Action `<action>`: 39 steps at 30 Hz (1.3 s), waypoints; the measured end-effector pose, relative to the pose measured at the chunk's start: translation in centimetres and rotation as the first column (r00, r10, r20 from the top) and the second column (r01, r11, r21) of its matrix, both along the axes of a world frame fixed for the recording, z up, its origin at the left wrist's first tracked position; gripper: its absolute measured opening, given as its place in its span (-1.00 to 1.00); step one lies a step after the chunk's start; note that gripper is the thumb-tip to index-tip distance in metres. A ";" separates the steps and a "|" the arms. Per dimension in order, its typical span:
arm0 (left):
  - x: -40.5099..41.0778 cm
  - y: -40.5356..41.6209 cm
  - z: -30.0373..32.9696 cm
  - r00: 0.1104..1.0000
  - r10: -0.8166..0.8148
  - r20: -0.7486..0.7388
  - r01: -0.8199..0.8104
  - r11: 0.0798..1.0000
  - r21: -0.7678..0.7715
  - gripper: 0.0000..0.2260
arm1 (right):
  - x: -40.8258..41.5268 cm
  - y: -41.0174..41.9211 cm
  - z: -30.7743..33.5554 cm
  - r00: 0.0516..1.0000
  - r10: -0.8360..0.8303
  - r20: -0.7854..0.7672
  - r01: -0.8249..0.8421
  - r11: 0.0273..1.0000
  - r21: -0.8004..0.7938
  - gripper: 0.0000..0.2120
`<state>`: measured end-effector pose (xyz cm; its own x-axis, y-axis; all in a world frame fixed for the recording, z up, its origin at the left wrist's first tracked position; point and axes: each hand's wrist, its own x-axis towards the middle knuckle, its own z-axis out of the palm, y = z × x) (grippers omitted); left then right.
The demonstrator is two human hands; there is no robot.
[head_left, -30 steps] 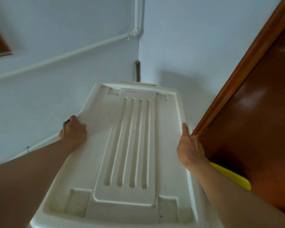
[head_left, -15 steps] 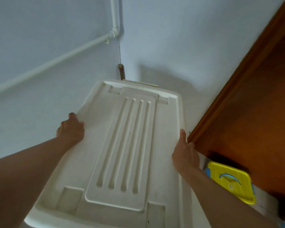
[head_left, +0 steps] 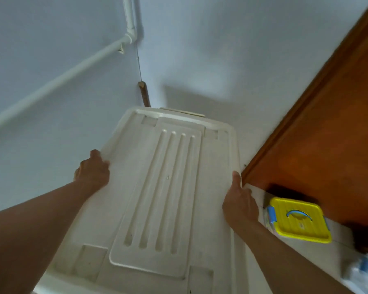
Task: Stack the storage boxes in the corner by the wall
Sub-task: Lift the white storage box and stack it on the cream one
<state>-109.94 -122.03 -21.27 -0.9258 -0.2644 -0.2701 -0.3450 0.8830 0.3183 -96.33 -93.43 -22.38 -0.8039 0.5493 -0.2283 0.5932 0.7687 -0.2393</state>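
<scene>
While both bare arms reach forward in the head view, a large white storage box (head_left: 157, 198) fills the middle of the frame, seen from above by its ribbed lid, with its far end at twelve o'clock pointing into the corner where two pale blue walls (head_left: 210, 60) meet. The left hand (head_left: 91, 172) sits at nine o'clock on the lid's left edge, fingers curled over the rim so that the grip is clamped on the box. The right hand (head_left: 239, 205) is at three o'clock on the lid's right edge, thumb laid along the top of the rim and the fingers wrapped down out of sight over the side, so that this grip too is clamped on the box. What the box rests on cannot be told, since its base is hidden.

At about four o'clock from the white box, lower down on the pale floor (head_left: 319, 257), lies a small yellow-lidded box (head_left: 300, 219) with blue clips and a blue handle, just beside the right wrist in the frame. A brown wooden door (head_left: 327, 134) rises along the right side from two to four o'clock. A white pipe (head_left: 57, 81) runs across the left wall toward eleven o'clock and bends upward near the corner. A short brown stick (head_left: 143, 94) stands in the corner just behind the far end of the white box. A blurred clear plastic thing (head_left: 361, 272) shows at five o'clock.
</scene>
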 end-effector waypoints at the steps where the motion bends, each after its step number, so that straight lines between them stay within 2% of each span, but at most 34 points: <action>1: -1.0 -0.3 -0.3 0.999 -0.032 0.007 0.032 0.999 0.003 -0.66 | -0.2 -0.6 -0.2 1.000 -0.024 0.005 0.024 1.000 0.005 -0.42; 7: -5.2 -1.7 -2.0 0.974 -0.224 0.019 0.224 0.974 0.014 -0.68 | -0.4 -4.5 -1.6 0.982 -0.183 0.044 0.181 0.982 0.047 -0.42; 13: -7.7 -2.4 -3.8 0.947 -0.320 0.016 0.320 0.947 -0.008 -0.66 | -0.9 -7.1 -3.7 0.962 -0.267 0.053 0.265 0.963 0.053 -0.41; 22: -9.6 -3.1 -6.6 0.923 -0.384 0.031 0.385 0.923 -0.005 -0.62 | -2.0 -8.8 -6.0 0.933 -0.353 0.072 0.354 0.935 -0.009 -0.42; 39: -10.9 -3.1 -9.3 0.931 -0.363 0.023 0.363 0.932 0.004 -0.63 | -3.9 -8.7 -7.9 0.937 -0.341 0.072 0.342 0.940 0.010 -0.43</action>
<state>-120.82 -125.09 -30.61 -0.9522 0.0889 -0.2921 -0.0078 0.9493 0.3142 -100.24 -102.11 -30.23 -0.5495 0.7871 -0.2802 0.8355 0.5163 -0.1880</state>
